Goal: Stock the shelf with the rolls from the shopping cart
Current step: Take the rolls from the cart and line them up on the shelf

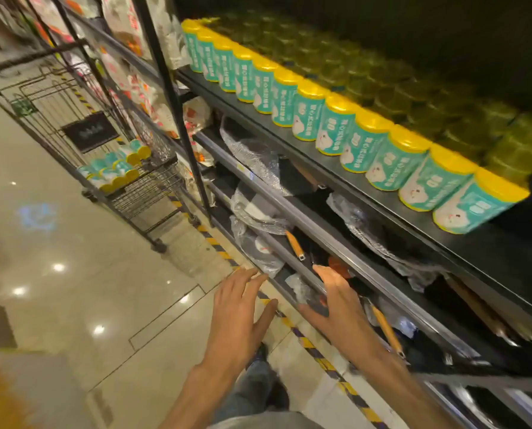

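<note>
Both our hands are low in frame, about 6 o'clock, empty. Left hand (243,308): fingers straight and spread, palm down, over the glossy tiled floor (73,274). Right hand (339,301): fingers straight, loosely together, reaching toward the grey metal rail (305,224) of a lower tier; whether it touches the rail we cannot tell.

Rolls (345,125): cylinders in teal printed wrap with yellow caps, standing upright in one tight row along the front edge of the dark flat shelf (490,261), running from 12 o'clock down to 3 o'clock. Neighbours touch side to side. Behind that row more yellow caps fill the shelf depth, dim and hard to count. Right of the last roll, at 3 o'clock, the shelf surface is bare.

Cart (147,193): black wire mesh on castors, at 9 to 10 o'clock, parked just beside the shelving upright (178,113). More rolls (119,168) lie on their sides in a small heap at its bottom, same teal wrap and yellow ends. Well apart from both hands.

Lower tiers, centre to 4 o'clock: pans (258,209), round, dark, wrapped in crinkled clear plastic, some with orange stick handles (295,246).

Yellow-black hazard tape (314,351) runs along the floor at the shelving base.
</note>
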